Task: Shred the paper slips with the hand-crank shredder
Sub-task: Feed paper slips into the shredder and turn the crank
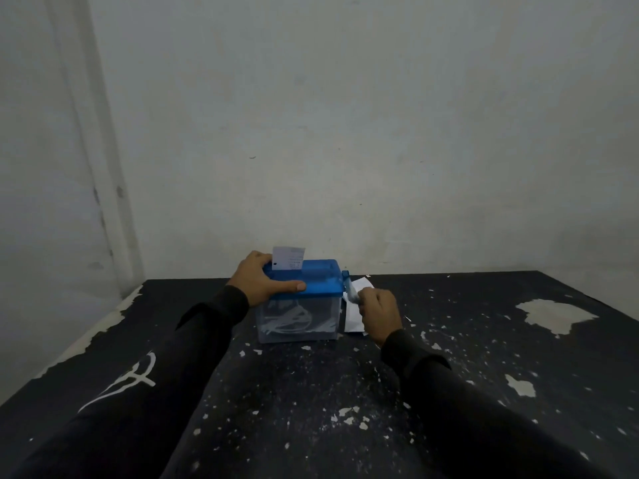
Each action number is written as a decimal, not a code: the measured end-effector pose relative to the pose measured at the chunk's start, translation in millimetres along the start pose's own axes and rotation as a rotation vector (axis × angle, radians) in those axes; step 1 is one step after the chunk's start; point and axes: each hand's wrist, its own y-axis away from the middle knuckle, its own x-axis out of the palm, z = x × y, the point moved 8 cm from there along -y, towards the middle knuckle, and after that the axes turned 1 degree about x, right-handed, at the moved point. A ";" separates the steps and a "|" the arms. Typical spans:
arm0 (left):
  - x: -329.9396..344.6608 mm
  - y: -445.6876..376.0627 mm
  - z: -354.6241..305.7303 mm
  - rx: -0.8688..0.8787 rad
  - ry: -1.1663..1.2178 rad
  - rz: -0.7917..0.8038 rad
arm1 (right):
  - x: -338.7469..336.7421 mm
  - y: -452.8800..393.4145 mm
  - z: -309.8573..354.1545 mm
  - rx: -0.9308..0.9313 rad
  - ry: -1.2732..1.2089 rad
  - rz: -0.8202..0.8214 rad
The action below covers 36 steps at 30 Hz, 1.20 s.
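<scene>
Cranking a slip through the shredder

Your left hand point(264, 279) clamps the blue lid of the shredder point(300, 302) at the table's point(311, 392) far middle, thumb along its front edge; your right hand point(378, 314) curls round the crank point(349, 288). One paper slip point(288, 258) stands upright in the slot, half fed; spare slips point(356, 305) lie just beside, strips in the clear bin. Next, I judge, turn steadily while holding the lid down
</scene>
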 end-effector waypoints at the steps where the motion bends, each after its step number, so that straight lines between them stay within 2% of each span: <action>1: -0.3 0.7 -0.7 -0.005 -0.001 -0.003 | -0.9 3.0 8.2 -0.024 -0.055 0.006; 8: -0.8 5.7 -7.1 -0.003 0.007 -0.020 | -2.4 -21.8 46.9 -0.112 -0.084 0.006; 11: -1.5 7.8 -9.2 0.001 0.010 -0.029 | -2.7 -39.4 55.1 -0.156 -0.030 -0.050; 14: 0.3 7.8 -9.6 0.002 0.019 -0.024 | -8.7 -57.1 58.2 -0.106 -0.015 -0.142; 19: -0.6 10.8 -11.8 -0.010 0.019 -0.035 | -3.6 -83.7 45.1 -0.089 0.101 -0.185; 22: -1.5 10.6 -8.5 -0.019 0.023 -0.030 | 4.5 -83.5 21.0 -0.034 0.202 -0.143; 28: -3.0 12.4 -13.7 -0.028 0.003 -0.027 | 10.4 -44.8 -25.3 0.077 0.377 0.047; 32: -3.3 12.5 -13.9 -0.041 0.005 -0.026 | 2.8 -13.3 -30.7 0.048 0.274 0.009; 36: -2.8 14.9 -19.7 -0.057 0.003 -0.020 | -4.3 6.7 -2.6 -0.086 0.107 -0.022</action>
